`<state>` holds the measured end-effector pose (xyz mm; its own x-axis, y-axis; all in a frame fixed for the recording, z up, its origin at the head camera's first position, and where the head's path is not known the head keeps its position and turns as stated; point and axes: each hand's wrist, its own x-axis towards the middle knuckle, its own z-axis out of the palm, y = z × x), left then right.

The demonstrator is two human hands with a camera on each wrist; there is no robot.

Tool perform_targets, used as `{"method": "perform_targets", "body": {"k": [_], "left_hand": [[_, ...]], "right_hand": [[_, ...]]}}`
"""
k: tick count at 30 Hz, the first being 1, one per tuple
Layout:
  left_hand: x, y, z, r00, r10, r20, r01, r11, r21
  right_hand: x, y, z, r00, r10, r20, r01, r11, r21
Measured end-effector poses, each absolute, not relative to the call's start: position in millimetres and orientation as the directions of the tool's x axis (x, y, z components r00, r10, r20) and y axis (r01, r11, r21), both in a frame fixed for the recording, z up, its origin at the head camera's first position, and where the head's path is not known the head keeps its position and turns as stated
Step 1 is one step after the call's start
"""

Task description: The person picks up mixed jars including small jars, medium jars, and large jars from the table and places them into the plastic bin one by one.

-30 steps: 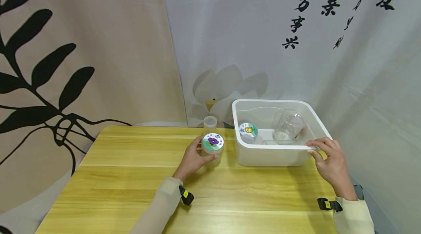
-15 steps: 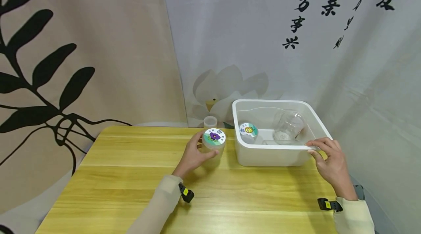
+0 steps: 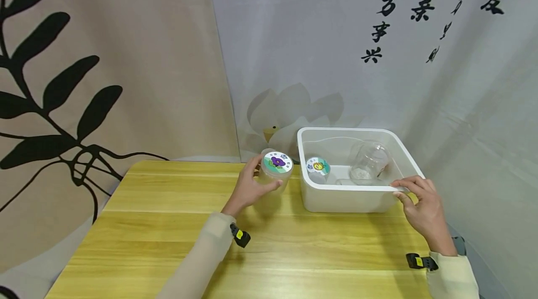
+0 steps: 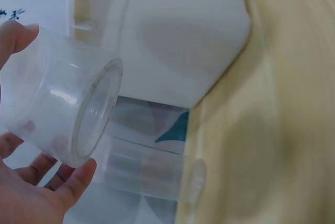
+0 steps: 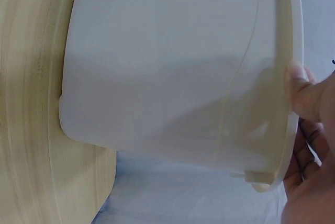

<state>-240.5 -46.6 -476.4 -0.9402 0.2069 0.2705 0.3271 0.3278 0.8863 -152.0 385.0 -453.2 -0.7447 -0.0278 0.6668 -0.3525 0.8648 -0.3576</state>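
Observation:
My left hand (image 3: 248, 191) grips a clear plastic jar (image 3: 275, 174) by its sides, thumb on the near side. Its round lid carries a purple flower picture. In the left wrist view the jar's base is tilted and raised off the table. At the bin's near right corner, my right hand (image 3: 424, 212) pinches the rim of a white plastic bin (image 3: 344, 200), thumb outside the wall. Inside the bin stand a jar with a sunflower lid (image 3: 318, 167) at the left and a larger clear container (image 3: 370, 163) at the right.
A slim clear cup (image 4: 146, 166) stands on the table behind the held jar, mostly hidden in the head view. The wooden table (image 3: 168, 224) ends at a back edge close to a printed curtain (image 3: 294, 46). The bin sits near the table's right side.
My left hand has lifted the purple-flower jar up and slightly right, toward the bin, so it now overlaps the slim cup in the head view. My right hand has stayed on the rim.

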Motion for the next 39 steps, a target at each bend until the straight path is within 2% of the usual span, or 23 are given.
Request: {"method": "perform_targets", "body": {"k": [21, 39], "left_hand": [[-255, -31, -421, -0.904, 0.227, 0.362, 0.422, 0.337, 0.842], [-265, -6, -390, -0.845, 0.326, 0.424, 0.528, 0.391, 0.754]], "right_hand": [[-151, 384, -452, -0.751, -0.024, 0.66, -0.346, 0.865, -0.362], [-152, 385, -454, -0.744, -0.028, 0.667, -0.354, 0.864, -0.359]]}}
